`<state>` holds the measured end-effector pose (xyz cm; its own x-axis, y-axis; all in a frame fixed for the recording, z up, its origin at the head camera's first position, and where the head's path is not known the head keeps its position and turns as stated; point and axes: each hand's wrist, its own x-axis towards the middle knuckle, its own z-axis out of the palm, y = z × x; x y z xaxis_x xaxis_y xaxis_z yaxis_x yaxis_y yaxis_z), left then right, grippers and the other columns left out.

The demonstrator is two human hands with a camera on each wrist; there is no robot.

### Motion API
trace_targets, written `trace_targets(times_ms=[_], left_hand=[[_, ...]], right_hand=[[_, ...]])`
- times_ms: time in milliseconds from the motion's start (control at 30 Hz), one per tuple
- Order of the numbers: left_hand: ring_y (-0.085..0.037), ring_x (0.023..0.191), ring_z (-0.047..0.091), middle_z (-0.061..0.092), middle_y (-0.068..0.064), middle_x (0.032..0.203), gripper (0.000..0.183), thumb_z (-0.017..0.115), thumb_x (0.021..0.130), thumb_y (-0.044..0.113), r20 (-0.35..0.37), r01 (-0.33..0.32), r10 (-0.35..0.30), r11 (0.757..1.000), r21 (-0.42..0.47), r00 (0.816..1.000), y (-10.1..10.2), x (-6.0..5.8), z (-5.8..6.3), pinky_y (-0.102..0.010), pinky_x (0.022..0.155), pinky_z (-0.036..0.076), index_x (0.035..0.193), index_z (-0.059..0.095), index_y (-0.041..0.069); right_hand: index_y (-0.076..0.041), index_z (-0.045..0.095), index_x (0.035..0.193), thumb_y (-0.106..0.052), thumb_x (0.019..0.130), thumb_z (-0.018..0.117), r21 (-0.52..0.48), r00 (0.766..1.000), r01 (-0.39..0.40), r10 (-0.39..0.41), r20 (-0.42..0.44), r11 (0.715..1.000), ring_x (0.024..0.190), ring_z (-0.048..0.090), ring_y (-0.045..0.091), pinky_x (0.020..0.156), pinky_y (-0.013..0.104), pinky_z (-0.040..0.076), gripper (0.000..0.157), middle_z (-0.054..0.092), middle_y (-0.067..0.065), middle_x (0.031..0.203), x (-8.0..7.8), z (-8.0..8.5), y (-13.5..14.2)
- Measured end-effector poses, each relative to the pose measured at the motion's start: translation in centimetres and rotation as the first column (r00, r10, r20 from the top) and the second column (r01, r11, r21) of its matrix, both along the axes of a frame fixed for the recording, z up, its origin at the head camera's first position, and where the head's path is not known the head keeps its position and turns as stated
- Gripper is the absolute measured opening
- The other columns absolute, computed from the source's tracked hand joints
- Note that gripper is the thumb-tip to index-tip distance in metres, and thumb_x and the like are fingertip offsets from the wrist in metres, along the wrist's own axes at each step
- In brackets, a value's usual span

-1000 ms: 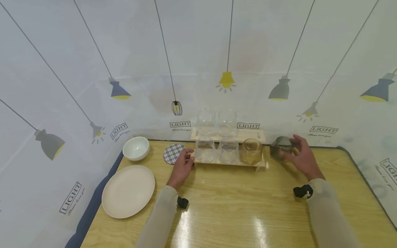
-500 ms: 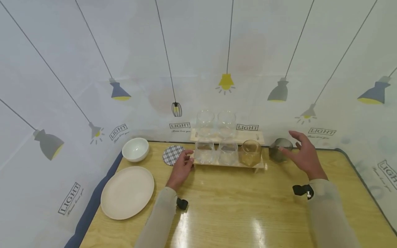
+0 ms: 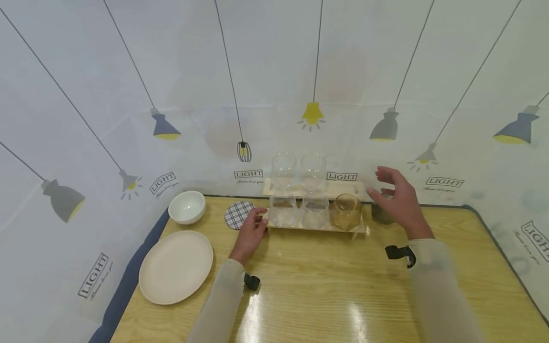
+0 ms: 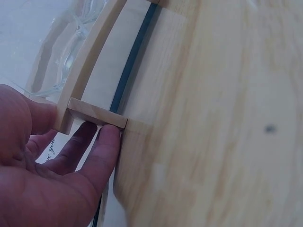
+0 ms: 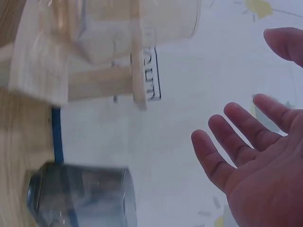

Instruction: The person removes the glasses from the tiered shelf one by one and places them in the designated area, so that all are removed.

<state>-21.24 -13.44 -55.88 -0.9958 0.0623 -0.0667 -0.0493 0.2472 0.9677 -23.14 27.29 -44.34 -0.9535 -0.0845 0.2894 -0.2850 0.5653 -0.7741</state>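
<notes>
A two-tier wooden rack (image 3: 339, 189) stands against the back wall. Its upper tier bears two clear glasses (image 3: 284, 170); two more clear glasses (image 3: 316, 212) and an amber glass (image 3: 347, 214) stand on the lower one. My left hand (image 3: 249, 233) grips the rack's left end, thumb on the end of a board and fingertips at the leg (image 4: 97, 113). Right of the rack, a smoky grey glass (image 5: 85, 196) stands on the table, partly hidden by my right hand in the head view. That right hand (image 3: 399, 205) is raised above it, fingers spread and holding nothing.
A plaid coaster (image 3: 238, 214) lies beside my left hand. Farther left are a white bowl (image 3: 187, 207) and a pale plate (image 3: 176, 267) on the wooden table (image 3: 317, 286). The lamp-printed wall covering (image 3: 274, 85) closes off the back and sides.
My right hand has let go of the grey glass, leaving it on the table, then risen and moved left towards the rack. My left hand stays at the rack's end.
</notes>
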Motion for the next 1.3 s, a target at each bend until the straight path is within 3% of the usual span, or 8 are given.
trace_targets(times_ms=[167,433,567,867,1100,1300], left_hand=[[-0.032,0.114,0.067,0.062,-0.019,0.132,0.032,0.052,0.113,0.018,-0.004,-0.005,0.005,1.0,-0.011,1.0,-0.1,-0.2,0.2,-0.047,0.094,0.061,0.146,0.052,0.017],[-0.03,0.118,0.066,0.062,-0.019,0.135,0.031,0.052,0.114,0.018,0.018,0.001,0.0,1.0,-0.026,1.0,0.1,-0.1,-0.1,-0.044,0.094,0.062,0.144,0.054,0.017],[-0.032,0.119,0.066,0.062,-0.019,0.136,0.031,0.052,0.114,0.019,0.009,0.001,-0.001,1.0,-0.017,1.0,0.0,-0.2,0.1,-0.046,0.095,0.061,0.145,0.053,0.018],[-0.03,0.118,0.066,0.061,-0.018,0.137,0.032,0.052,0.114,0.02,0.024,0.009,-0.009,1.0,-0.018,1.0,-0.1,-0.3,-0.3,-0.044,0.094,0.061,0.145,0.053,0.019],[-0.03,0.117,0.066,0.061,-0.017,0.136,0.031,0.052,0.114,0.019,0.025,0.009,-0.008,1.0,-0.024,1.0,-0.2,0.0,0.2,-0.045,0.094,0.061,0.144,0.053,0.019],[-0.03,0.12,0.066,0.061,-0.018,0.139,0.031,0.052,0.114,0.02,0.032,0.016,-0.015,0.999,-0.036,0.999,-0.1,-0.2,0.3,-0.044,0.095,0.061,0.144,0.053,0.019]], right_hand=[[-0.005,0.041,0.159,-0.03,0.103,0.071,-0.023,0.998,-0.05,0.049,-0.043,0.998,0.143,0.05,0.039,0.11,0.062,0.047,0.068,0.052,0.019,0.156,-1.0,1.0,-2.7],[-0.004,0.043,0.157,-0.029,0.102,0.073,-0.094,0.994,-0.086,0.08,-0.07,0.992,0.142,0.052,0.037,0.112,0.06,0.048,0.068,0.054,0.021,0.153,-2.4,1.2,-6.0],[-0.004,0.043,0.157,-0.034,0.101,0.073,-0.11,0.996,-0.086,0.083,-0.034,0.99,0.143,0.051,0.036,0.114,0.058,0.047,0.07,0.054,0.02,0.154,-3.3,1.6,-7.9],[-0.006,0.037,0.161,-0.044,0.097,0.077,-0.035,0.987,-0.113,0.116,0.11,0.993,0.148,0.046,0.038,0.119,0.056,0.043,0.084,0.047,0.02,0.161,-5.5,1.3,-10.9],[-0.013,0.026,0.167,-0.055,0.094,0.077,0.073,0.971,-0.158,0.142,0.192,0.985,0.15,0.045,0.038,0.119,0.059,0.042,0.098,0.043,0.02,0.163,-6.8,0.5,-11.4],[-0.016,0.029,0.165,-0.052,0.094,0.079,0.066,0.962,-0.184,0.166,0.218,0.981,0.149,0.045,0.04,0.116,0.06,0.044,0.093,0.045,0.016,0.163,-7.1,0.4,-11.2]])
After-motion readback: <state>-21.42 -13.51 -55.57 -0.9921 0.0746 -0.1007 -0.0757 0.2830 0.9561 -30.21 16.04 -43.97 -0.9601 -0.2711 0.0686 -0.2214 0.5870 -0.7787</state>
